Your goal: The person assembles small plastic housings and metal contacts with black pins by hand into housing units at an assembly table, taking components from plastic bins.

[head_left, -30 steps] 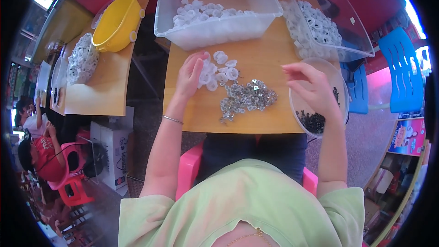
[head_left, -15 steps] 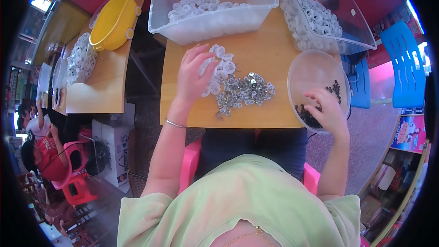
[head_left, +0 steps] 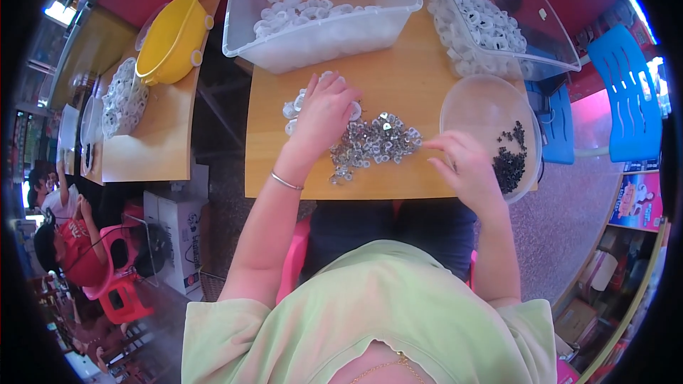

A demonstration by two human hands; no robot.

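Loose white plastic rings (head_left: 292, 110) lie on the wooden table, partly covered by my left hand (head_left: 324, 117). Its fingers are spread and bent down over them; whether one is gripped is hard to see. Right of it is a heap of small silvery metal pieces (head_left: 377, 139). My right hand (head_left: 462, 163) hovers between that heap and a clear oval plastic bowl (head_left: 466, 96), index finger pointing at the heap's right edge and thumb apart, nothing visible between them. Small black parts (head_left: 509, 167) fill the bowl's lower right side.
At the back of the table (head_left: 277, 178) stands a large translucent tub (head_left: 320, 43) of white rings. A clear bin (head_left: 548, 46) with more rings is at the back right. On the left table are a yellow basin (head_left: 167, 39) and a bag of white parts (head_left: 124, 99). Blue chairs (head_left: 626, 99) stand right.
My right hand has come out of the bowl and moved left to the edge of the metal heap. The left hand has lowered rightward onto the white rings.
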